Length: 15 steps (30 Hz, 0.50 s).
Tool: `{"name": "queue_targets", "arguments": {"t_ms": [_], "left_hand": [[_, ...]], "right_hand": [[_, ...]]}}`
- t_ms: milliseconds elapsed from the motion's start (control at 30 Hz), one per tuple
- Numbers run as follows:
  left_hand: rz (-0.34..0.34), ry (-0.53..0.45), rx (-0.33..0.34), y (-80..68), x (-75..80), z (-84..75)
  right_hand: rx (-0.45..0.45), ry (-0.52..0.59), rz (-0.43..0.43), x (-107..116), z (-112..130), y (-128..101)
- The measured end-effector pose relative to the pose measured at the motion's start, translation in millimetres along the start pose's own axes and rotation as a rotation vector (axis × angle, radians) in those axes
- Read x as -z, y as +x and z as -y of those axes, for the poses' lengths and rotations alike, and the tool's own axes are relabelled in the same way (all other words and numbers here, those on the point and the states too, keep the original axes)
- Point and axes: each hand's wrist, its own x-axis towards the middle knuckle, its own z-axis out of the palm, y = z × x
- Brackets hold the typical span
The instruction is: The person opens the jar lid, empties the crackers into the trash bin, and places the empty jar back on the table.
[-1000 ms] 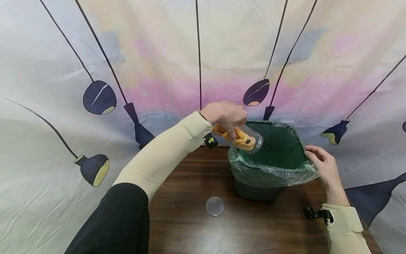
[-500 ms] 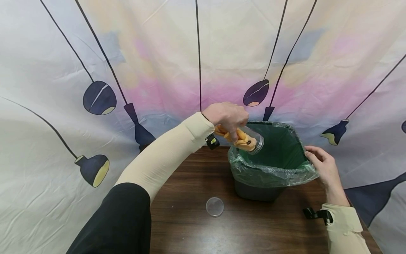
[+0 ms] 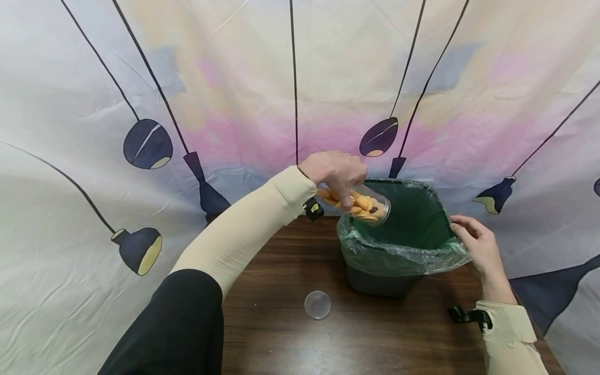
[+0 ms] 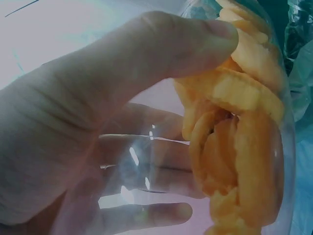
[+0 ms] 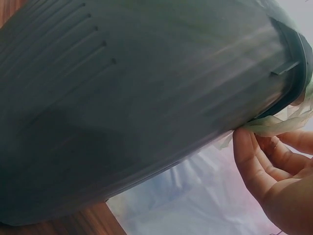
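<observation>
My left hand [image 3: 335, 171] grips a clear plastic jar [image 3: 383, 203], thumb on the near side and fingers around the far side. The jar lies tilted, its mouth over the left rim of a trash can [image 3: 384, 284]. Orange snack pieces [image 4: 254, 161] fill its lower side, one with a dark spot near the mouth. At the can's right rim my right hand [image 3: 480, 250] holds the edge, where its fingertips meet the green liner [image 5: 269, 126] in the right wrist view. The can's bottom inside is hidden from the head view.
A round clear lid [image 3: 317, 305] lies flat on the dark wooden table [image 3: 281, 344], left of and nearer than the can. Behind stands a cloth backdrop [image 3: 234, 78] printed with hanging lamps. The table's right edge shows near the right forearm.
The left hand has shifted very slightly right with the jar. Snack pieces inside the jar have slid and rearranged near its mouth. The right hand and the can have stayed still.
</observation>
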Motion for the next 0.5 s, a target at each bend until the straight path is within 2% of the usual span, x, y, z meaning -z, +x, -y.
{"name": "queue_targets", "arguments": {"t_ms": [500], "left_hand": [[-0.014,-0.032,-0.028,-0.4,-1.1,2.6]], "right_hand": [[-0.006,-0.001,0.011,0.4,0.9,-1.2]]}}
